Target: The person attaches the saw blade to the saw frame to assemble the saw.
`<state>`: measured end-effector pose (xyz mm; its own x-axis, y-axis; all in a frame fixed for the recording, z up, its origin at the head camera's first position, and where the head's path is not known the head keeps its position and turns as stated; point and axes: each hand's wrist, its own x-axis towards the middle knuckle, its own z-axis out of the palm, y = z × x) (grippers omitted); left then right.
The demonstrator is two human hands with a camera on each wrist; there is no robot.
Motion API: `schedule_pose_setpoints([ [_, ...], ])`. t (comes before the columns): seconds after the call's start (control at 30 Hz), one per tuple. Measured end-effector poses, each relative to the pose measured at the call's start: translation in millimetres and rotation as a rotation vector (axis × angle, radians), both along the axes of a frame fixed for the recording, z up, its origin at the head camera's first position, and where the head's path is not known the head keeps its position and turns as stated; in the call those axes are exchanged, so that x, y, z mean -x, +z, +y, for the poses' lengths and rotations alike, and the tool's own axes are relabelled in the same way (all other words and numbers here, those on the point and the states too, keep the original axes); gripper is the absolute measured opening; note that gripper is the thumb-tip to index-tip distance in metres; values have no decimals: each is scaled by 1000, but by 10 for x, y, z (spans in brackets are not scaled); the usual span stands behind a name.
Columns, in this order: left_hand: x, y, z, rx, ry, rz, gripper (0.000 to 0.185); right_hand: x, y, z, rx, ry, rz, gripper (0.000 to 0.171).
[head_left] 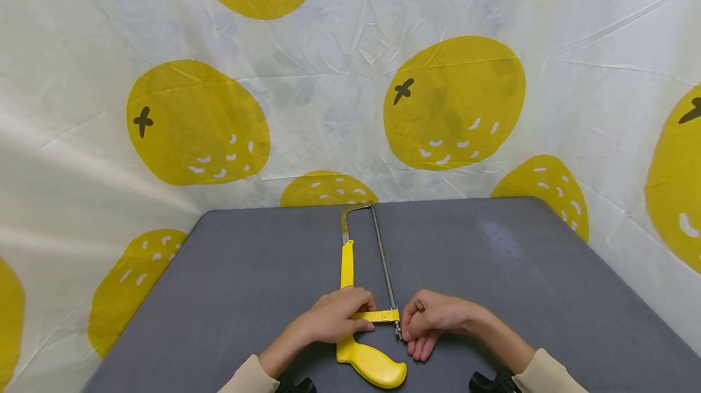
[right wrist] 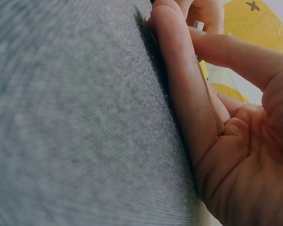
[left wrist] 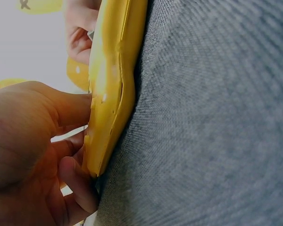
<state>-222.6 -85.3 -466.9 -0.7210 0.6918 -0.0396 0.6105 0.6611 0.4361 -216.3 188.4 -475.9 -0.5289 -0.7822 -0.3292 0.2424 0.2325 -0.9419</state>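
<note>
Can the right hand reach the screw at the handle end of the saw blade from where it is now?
Probably yes. The right hand rests on the grey table right beside the blade's handle-end fitting, its fingertips seemingly already at it. Nothing lies between, and the left hand holds the hacksaw from the other side.

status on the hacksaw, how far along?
Done: hacksaw lies flat on the grey table, blade seated in the frame. In hand: left hand holds the frame; right hand pinches the blade's handle-end fitting. Left: whatever adjustment there; its state isn't visible.
</note>
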Motion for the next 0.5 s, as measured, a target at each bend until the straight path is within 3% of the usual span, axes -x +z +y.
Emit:
schedule_pose_setpoints([
  [0.5, 3, -7, 5, 24, 13, -13, 16, -17, 46, -19, -41, -17, -9, 28],
])
